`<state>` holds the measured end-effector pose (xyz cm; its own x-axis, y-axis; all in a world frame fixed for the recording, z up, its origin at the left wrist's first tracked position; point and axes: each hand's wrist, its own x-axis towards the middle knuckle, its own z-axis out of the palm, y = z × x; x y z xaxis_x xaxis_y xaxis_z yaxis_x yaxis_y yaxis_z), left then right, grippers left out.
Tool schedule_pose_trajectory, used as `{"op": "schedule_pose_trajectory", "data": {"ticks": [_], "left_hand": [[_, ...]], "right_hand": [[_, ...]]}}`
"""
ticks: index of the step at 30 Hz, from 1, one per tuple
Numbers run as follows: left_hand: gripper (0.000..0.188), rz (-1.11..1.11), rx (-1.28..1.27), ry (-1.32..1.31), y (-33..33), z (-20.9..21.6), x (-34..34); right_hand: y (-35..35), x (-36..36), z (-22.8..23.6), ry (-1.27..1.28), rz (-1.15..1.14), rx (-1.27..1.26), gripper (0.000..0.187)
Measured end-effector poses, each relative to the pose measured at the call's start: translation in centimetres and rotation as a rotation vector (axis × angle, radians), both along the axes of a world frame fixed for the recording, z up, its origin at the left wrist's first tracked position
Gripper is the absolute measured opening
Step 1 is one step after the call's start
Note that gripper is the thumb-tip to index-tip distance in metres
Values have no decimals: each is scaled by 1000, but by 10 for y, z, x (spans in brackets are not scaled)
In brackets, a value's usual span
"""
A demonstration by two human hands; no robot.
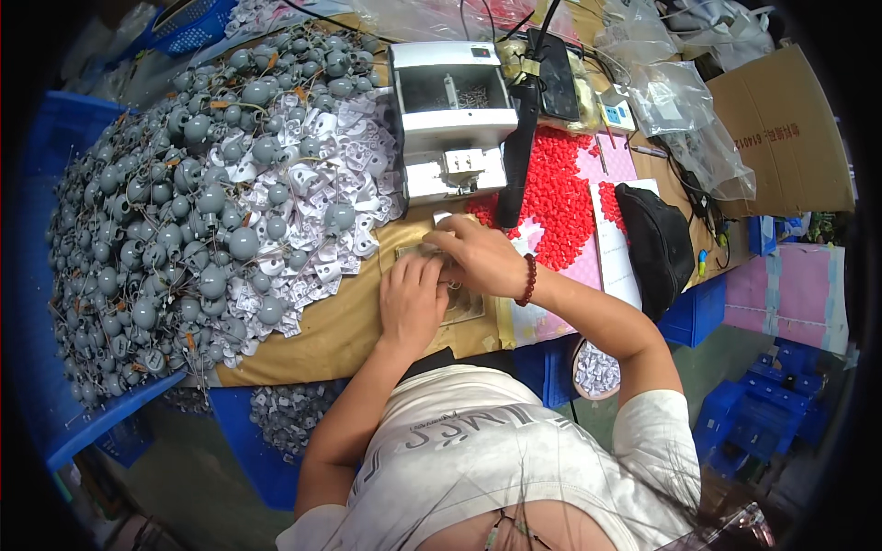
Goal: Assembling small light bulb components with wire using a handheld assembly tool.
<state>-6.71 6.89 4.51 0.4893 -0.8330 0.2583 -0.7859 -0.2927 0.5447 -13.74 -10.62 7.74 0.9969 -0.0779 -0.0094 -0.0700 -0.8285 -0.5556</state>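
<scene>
My left hand point(412, 296) and my right hand point(489, 257) meet over a flat plate point(467, 308) on the brown-covered table, just in front of a white bench machine point(454, 124). Both hands are closed, with bent fingers pressed together around something small that they hide. A small white piece point(440, 219) shows by the fingertips of my right hand. Inside the machine's open top lie many small metal parts. Left of my hands spreads a heap of white plastic pieces point(354, 165), and beyond it grey round parts with wires point(156, 243) are piled high.
Red small pieces point(556, 197) cover a pink sheet to the right, near a black pouch point(654, 248). A phone point(557, 78) stands behind a black bar point(520, 165). A cardboard box point(781, 133) is at far right. Below the table edge sits a tub of white pieces point(597, 371).
</scene>
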Motion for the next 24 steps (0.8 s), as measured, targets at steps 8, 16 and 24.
{"op": "schedule_pose_trajectory", "data": {"ticks": [8, 16, 24], "left_hand": [[36, -8, -28, -27, -3, -11, -1], [38, 20, -61, -13, -1, -12, -2], [39, 8, -57, 8, 0, -10, 0]], "right_hand": [[-73, -4, -17, -554, -797, 200, 52], [-65, -1, -4, -621, -897, 412, 56], [-43, 34, 93, -873, -463, 831, 52]]}}
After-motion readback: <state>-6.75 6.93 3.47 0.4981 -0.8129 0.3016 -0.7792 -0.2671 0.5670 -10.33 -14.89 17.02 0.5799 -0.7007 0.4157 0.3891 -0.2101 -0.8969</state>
